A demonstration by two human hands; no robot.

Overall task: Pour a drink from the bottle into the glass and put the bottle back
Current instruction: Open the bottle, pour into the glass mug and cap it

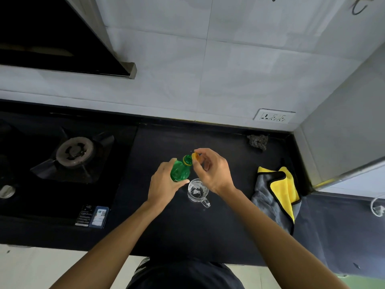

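Uncapped green bottle held over a dark kitchen counter, beside an empty glass.

The left hand [164, 182] is gripping the green bottle [180, 171] around its body, its mouth open; the right hand [210, 172] is pinching the yellow cap [195, 157] just beside that mouth. The glass [196, 191] is standing on the counter [145, 226], below and between the hands, with a grey-and-yellow cloth [279, 192] lying to its right.

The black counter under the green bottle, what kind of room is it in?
Most likely a home kitchen: a gas burner sits left of the black counter, a range hood hangs above it, and a tiled wall with a socket runs behind.
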